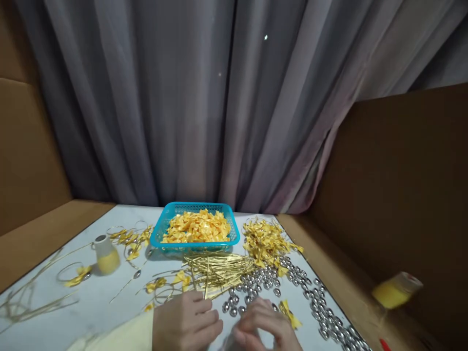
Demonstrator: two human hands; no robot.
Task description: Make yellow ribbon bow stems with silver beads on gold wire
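My left hand point(186, 319) is low in the middle, its fingers curled; whatever they may hold is hidden. Just above its knuckles lies a pile of gold twist ties point(223, 268), one standing out nearly upright beside the hand. To the right, my right hand point(268, 324) has thumb and fingers bent together, with their tips partly hidden. Shiny silver oval beads point(234, 312) are scattered by its fingertips. A yellow ribbon bow point(290, 314) lies just right of that hand. Beyond my left hand are bows with looped gold ties point(181, 278).
A blue basket point(195, 245) full of yellow bows point(197, 226) stands at the back. Bows with ties point(265, 239) are heaped to its right. A white-and-yellow conical container point(106, 256) stands left, another yellow container point(398, 290) right. Cardboard walls point(398, 195) flank the table.
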